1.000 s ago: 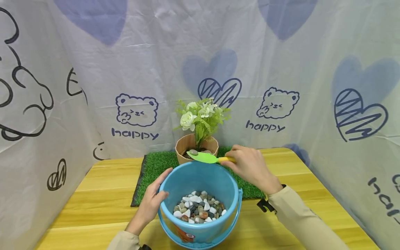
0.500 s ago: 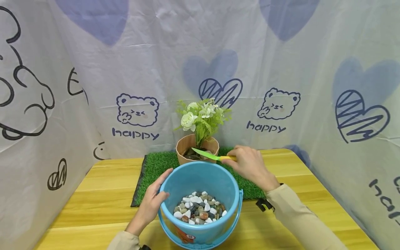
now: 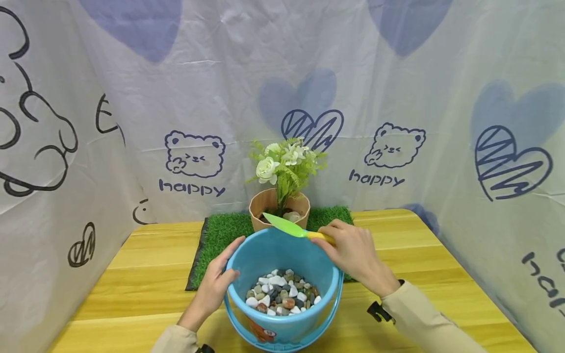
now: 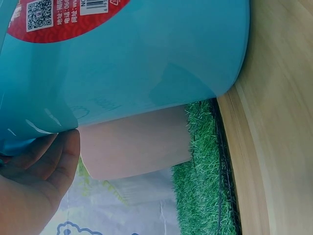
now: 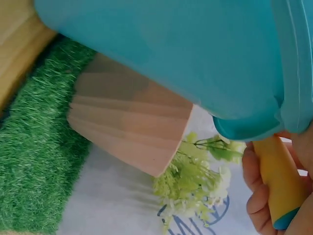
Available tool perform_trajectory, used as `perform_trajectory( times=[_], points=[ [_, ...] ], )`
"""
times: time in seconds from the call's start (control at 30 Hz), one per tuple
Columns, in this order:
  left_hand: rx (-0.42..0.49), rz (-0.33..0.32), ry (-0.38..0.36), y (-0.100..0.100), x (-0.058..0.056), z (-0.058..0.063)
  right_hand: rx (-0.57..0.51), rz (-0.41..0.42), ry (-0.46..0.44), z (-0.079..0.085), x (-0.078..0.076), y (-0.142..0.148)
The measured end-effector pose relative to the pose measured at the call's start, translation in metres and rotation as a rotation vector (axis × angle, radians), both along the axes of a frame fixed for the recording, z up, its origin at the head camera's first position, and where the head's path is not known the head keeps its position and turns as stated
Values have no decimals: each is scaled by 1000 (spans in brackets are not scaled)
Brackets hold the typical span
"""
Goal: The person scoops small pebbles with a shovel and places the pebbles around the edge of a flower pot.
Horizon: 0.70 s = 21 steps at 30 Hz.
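My left hand [image 3: 213, 282] holds the left rim of a blue bucket [image 3: 282, 245], thumb over the edge and the other fingers against the outer wall. Mixed pebbles [image 3: 278, 296] in white, grey and brown cover the bucket's bottom. In my right hand [image 3: 355, 250] is a small garden trowel [image 3: 287, 226], gripped by its yellow handle [image 5: 279, 176]. Its green blade bears no stone and hangs above the bucket's far rim, in front of a ribbed tan flowerpot [image 3: 260, 202]. White flowers [image 3: 267, 169] with green leaves rise from the pot, where a pale stone [image 3: 292, 216] shows.
Beneath the pot lies an artificial grass mat [image 3: 225, 233] with a black edge. The yellow wooden table [image 3: 145, 274] extends to both sides. A printed white cloth [image 3: 247, 98] hangs behind and at the sides. The bucket's handle [image 3: 328, 318] is folded down toward the front.
One second ago a grey stone sat on the trowel's blade. The blade tipped over the pot and the stone left it. Now the trowel is turned back and nearer the bucket; the left hand stayed.
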<state>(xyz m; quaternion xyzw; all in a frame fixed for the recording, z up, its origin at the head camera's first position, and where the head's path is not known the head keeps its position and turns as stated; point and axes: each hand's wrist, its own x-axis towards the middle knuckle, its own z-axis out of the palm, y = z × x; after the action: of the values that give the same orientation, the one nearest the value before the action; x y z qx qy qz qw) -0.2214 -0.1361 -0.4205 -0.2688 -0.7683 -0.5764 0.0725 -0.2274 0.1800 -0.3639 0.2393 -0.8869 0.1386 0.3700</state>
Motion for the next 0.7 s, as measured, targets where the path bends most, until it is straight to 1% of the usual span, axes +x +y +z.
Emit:
perform_trajectory(
  times=[0.1, 0.27, 0.43, 0.7],
  points=[
    [-2, -14, 13, 0, 0, -1, 19, 21, 45, -3, 6, 1],
    [-12, -9, 28, -1, 0, -2, 77, 75, 64, -2, 11, 3],
    [-22, -4, 37, -1, 0, -3, 103, 136, 61, -1, 11, 3],
    [-26, -2, 34, -1, -1, -3, 91, 152, 24, 0, 12, 2]
  ],
)
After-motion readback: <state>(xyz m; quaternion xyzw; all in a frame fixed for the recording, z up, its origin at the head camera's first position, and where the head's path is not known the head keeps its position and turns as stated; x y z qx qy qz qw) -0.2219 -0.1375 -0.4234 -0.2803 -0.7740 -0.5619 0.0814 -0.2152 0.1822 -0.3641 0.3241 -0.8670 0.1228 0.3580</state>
